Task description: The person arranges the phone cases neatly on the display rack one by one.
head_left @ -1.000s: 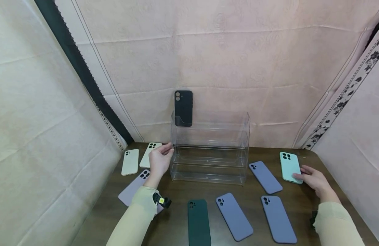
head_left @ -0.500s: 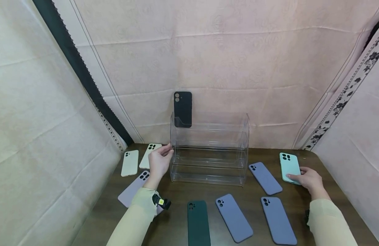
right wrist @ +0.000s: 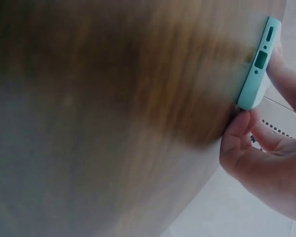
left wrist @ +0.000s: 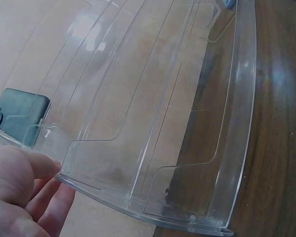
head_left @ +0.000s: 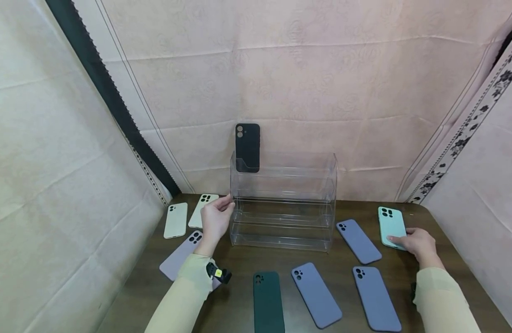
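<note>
A clear plastic tiered display rack [head_left: 281, 241] stands at the back middle of the table. My left hand [head_left: 216, 219] pinches its left side edge between thumb and fingers, as the left wrist view shows, where the hand [left wrist: 19, 192] grips the rack's clear wall [left wrist: 103, 195]. In the top tier, at the left end, leans a black phone case [head_left: 247, 145] with two camera holes. At the right, my right hand [head_left: 420, 244] holds the lower end of a mint green phone case [head_left: 391, 222], thumb over its back. In the right wrist view that case [right wrist: 251, 89] shows its port cutouts.
Blue phone cases [head_left: 359, 240] lie right of centre, with a dark green case [head_left: 268, 300] at the front. Two white cases [head_left: 175, 219] lie at the back left, and a lilac case [head_left: 177, 260] lies partly under my left arm. Fabric walls [head_left: 301, 83] enclose the table.
My right hand has shifted left, its thumb moving farther across the lower end of the mint case. The left hand and the rack stay put.
</note>
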The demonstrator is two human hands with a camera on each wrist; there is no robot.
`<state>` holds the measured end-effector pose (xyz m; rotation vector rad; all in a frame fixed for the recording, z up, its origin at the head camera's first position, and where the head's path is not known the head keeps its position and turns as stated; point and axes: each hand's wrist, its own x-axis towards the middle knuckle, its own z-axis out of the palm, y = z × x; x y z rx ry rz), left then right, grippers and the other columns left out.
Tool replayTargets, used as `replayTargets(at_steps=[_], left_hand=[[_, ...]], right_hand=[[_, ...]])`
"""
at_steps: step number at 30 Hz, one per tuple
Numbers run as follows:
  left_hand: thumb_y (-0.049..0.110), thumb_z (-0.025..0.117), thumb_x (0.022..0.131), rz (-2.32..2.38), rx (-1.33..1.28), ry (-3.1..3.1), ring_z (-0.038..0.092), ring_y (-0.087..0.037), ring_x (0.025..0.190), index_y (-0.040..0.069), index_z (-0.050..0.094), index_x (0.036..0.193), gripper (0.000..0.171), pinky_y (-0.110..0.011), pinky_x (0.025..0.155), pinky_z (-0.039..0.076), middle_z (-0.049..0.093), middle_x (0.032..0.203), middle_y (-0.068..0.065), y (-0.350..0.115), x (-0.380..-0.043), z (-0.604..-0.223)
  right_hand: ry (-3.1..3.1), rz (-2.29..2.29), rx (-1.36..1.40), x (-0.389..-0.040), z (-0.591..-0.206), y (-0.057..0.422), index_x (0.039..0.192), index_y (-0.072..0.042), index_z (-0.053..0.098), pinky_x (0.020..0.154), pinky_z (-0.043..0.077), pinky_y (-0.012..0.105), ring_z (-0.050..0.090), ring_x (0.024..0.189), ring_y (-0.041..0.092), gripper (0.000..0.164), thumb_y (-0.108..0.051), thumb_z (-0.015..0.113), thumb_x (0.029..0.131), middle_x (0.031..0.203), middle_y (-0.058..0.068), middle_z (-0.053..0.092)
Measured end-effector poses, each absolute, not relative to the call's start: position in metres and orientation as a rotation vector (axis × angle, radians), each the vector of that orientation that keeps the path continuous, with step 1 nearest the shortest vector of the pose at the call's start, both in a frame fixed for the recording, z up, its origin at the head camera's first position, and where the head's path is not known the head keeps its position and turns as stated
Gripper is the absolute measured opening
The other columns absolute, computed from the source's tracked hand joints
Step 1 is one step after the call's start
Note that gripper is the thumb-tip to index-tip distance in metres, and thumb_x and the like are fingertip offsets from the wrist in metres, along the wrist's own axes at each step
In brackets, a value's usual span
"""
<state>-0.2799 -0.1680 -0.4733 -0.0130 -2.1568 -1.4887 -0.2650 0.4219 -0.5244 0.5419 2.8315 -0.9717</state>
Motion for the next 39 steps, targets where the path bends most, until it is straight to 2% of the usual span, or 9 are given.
replayTargets(at_steps=[7,15,24,29,34,39], left_hand=[[-0.001,0.08,0.095,-1.473,-0.006,-2.165,0.079,-0.029,0.103,0.0,0.078,0.121,0.027,-0.031,0.088,0.065,0.079,0.115,-0.015,-0.168,-0.28,-0.473],[-0.003,0.08,0.094,-1.464,-0.023,-2.155,0.079,-0.03,0.102,-0.001,0.079,0.12,0.027,-0.034,0.087,0.065,0.079,0.114,-0.015,-0.168,-0.28,-0.473],[-0.001,0.08,0.095,-1.477,-0.011,-2.168,0.079,-0.029,0.103,0.0,0.078,0.121,0.027,-0.033,0.088,0.065,0.079,0.116,-0.015,-0.168,-0.279,-0.472],[-0.002,0.08,0.095,-1.483,-0.008,-2.169,0.079,-0.029,0.103,-0.001,0.078,0.122,0.027,-0.032,0.088,0.065,0.079,0.116,-0.015,-0.169,-0.279,-0.471],[-0.003,0.08,0.094,-1.485,-0.009,-2.172,0.079,-0.029,0.103,-0.002,0.078,0.121,0.027,-0.032,0.088,0.065,0.079,0.115,-0.016,-0.168,-0.279,-0.47],[-0.002,0.08,0.094,-1.472,-0.004,-2.181,0.079,-0.028,0.103,-0.001,0.078,0.121,0.027,-0.031,0.087,0.065,0.079,0.115,-0.015,-0.169,-0.279,-0.471]], right_hand=[[2.767,-1.045,0.609,-0.265,-0.525,0.419,0.146,0.024,0.039,0.109,0.043,0.069,0.042,0.129,0.061,0.091,-0.039,0.08,0.096,0.148,0.048,0.036],[2.787,-1.038,0.572,-0.264,-0.526,0.421,0.143,0.024,0.043,0.1,0.048,0.067,0.048,0.12,0.057,0.093,-0.043,0.082,0.094,0.143,0.047,0.043],[2.79,-1.1,0.576,-0.26,-0.529,0.424,0.145,0.023,0.04,0.098,0.049,0.065,0.047,0.121,0.056,0.095,-0.046,0.081,0.094,0.145,0.046,0.042],[2.784,-1.125,0.58,-0.26,-0.528,0.424,0.147,0.023,0.039,0.101,0.048,0.066,0.046,0.124,0.056,0.096,-0.045,0.081,0.094,0.148,0.046,0.039],[2.749,-1.163,0.59,-0.259,-0.53,0.427,0.15,0.022,0.035,0.111,0.042,0.069,0.041,0.132,0.059,0.098,-0.047,0.078,0.096,0.153,0.046,0.033],[2.708,-1.227,0.604,-0.259,-0.532,0.431,0.152,0.021,0.033,0.112,0.041,0.07,0.039,0.133,0.058,0.098,-0.048,0.076,0.098,0.154,0.047,0.03]])
